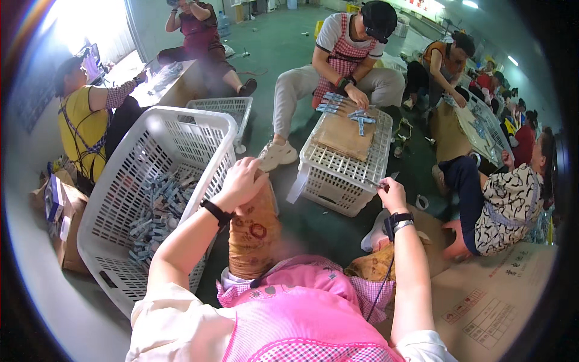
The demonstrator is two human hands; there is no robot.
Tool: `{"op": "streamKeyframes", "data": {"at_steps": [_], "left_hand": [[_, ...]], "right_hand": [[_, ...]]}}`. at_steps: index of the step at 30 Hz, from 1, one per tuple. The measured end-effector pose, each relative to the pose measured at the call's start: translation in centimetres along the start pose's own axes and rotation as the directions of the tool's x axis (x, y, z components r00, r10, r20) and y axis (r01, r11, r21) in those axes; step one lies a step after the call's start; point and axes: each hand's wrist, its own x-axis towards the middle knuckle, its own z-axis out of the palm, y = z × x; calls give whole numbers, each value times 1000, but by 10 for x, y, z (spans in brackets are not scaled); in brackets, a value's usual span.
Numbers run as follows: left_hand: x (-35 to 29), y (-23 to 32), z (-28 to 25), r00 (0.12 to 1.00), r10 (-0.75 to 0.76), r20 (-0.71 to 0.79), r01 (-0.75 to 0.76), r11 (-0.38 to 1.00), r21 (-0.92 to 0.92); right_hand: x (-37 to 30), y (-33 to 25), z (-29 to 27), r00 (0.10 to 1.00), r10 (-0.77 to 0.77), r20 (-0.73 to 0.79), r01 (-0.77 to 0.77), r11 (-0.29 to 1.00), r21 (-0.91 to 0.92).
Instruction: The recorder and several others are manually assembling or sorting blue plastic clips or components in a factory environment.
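A small tool [380, 185] is pinched by fingers of the right hand [393, 196] at the far crate's [333, 193] near right corner; if gripped loosely, it could be dropped. Left hand's [242, 181] hold: cannot be told.

Bright opening [90, 27] glares upper left; ceiling lights [470, 4] lit; edges dark, bent.
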Motion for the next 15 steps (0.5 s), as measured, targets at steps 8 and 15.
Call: {"op": "streamKeyframes", "data": {"at_steps": [8,15], "left_hand": [[-55,-64,-8,942,-178,-286,227,963,146],[-100,-117,-38,704,-656,271,704,695,-146]], "right_hand": [[8,-33,-9,988,-154,-29,155,987,45],[29,-54,-3,992,-12,-123,57,929,365]]}}
